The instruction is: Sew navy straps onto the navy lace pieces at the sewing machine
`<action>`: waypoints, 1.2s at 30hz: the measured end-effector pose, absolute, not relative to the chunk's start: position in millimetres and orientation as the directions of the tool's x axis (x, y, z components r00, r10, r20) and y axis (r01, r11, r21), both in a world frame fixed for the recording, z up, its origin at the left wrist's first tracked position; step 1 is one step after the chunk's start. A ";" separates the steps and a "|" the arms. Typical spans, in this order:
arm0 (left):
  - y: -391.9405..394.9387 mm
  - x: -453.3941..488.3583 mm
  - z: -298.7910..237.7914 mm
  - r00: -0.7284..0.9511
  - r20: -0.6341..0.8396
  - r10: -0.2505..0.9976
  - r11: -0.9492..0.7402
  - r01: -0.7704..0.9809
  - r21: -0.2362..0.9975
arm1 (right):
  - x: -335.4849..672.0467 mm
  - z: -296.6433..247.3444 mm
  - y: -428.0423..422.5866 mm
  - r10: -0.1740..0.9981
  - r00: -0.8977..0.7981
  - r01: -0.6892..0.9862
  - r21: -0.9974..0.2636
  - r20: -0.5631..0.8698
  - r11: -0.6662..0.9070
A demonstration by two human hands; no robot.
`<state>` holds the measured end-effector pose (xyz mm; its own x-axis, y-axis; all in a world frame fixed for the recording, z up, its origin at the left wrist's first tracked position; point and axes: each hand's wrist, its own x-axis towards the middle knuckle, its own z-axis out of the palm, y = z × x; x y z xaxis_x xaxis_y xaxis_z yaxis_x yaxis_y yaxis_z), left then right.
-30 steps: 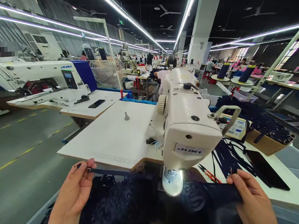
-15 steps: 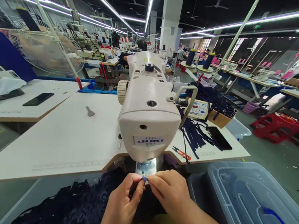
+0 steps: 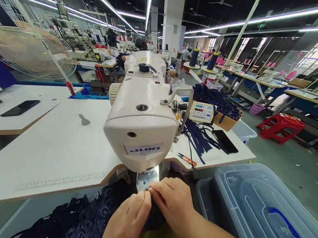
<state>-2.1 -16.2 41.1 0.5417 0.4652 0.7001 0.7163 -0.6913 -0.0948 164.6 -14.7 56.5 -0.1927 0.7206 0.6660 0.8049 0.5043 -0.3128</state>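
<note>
My left hand (image 3: 128,217) and my right hand (image 3: 172,202) meet just below the head of a white JUKI sewing machine (image 3: 141,116). The fingertips of both pinch a small strap piece (image 3: 148,190) of the dark navy lace garment (image 3: 71,225), right under the needle area. The lace is heaped to the left, below the table edge. Both hands are closed on the fabric.
White sewing table (image 3: 55,150). On its right part lie red thread snips (image 3: 187,160), navy straps (image 3: 200,138), a black phone (image 3: 225,142), a control box (image 3: 201,112) and a cardboard box of fabric (image 3: 225,120). Clear plastic bin (image 3: 255,203) at lower right. Red stool (image 3: 280,124); fan (image 3: 28,51); other workstations behind.
A second ago my hands were apart, stretching a strap. They came together under the machine head, and the view swung right and closer.
</note>
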 end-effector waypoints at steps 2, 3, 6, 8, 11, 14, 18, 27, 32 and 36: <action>-16.2 -0.9 39.9 0.534 0.703 0.469 -0.693 0.716 -0.082 | 165.1 54.9 -14.4 0.743 -0.203 0.779 -0.354 0.637 0.517; -16.2 -0.4 39.0 0.522 0.705 0.480 -0.688 0.723 -0.067 | 166.2 54.6 -14.7 0.750 -0.227 0.762 -0.367 0.622 0.534; -16.6 1.3 37.4 0.475 0.700 0.533 -0.666 0.746 0.001 | 172.6 56.5 -16.9 0.775 -0.301 0.676 -0.449 0.555 0.584; -17.3 2.9 37.8 0.455 0.697 0.554 -0.663 0.747 0.039 | 178.6 59.8 -18.0 0.837 -0.293 0.614 -0.580 0.463 0.536; -18.6 4.6 39.1 0.435 0.708 0.556 -0.674 0.734 0.079 | 187.0 65.3 -17.3 0.895 -0.326 0.542 -0.715 0.305 0.442; -19.4 5.6 39.7 0.423 0.683 0.596 -0.675 0.724 0.141 | 190.0 66.2 -15.1 0.882 -0.355 0.541 -0.700 0.311 0.465; -20.4 11.0 38.9 0.413 0.660 0.627 -0.659 0.733 0.168 | 183.7 56.1 -11.4 0.906 -0.117 0.522 -0.751 0.406 0.404; -23.9 8.2 29.5 0.430 0.657 0.619 -0.697 0.686 0.209 | 194.1 63.7 -13.3 0.921 -0.267 0.448 -0.809 0.285 0.380; -22.2 2.6 40.0 0.410 0.345 0.844 -0.534 0.591 0.605 | 208.4 76.0 -22.1 0.814 -0.544 0.555 -0.641 0.203 0.530; -20.0 3.6 43.6 0.488 0.039 0.872 -0.355 0.576 0.736 | 209.9 63.2 -27.0 0.786 -0.577 0.626 -0.497 0.224 0.601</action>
<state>3.6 -20.0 43.6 0.4880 0.8720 0.0385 0.5765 -0.3551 0.7359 209.9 -27.0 63.2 -0.5766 0.7856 0.2245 0.6256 0.6012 -0.4972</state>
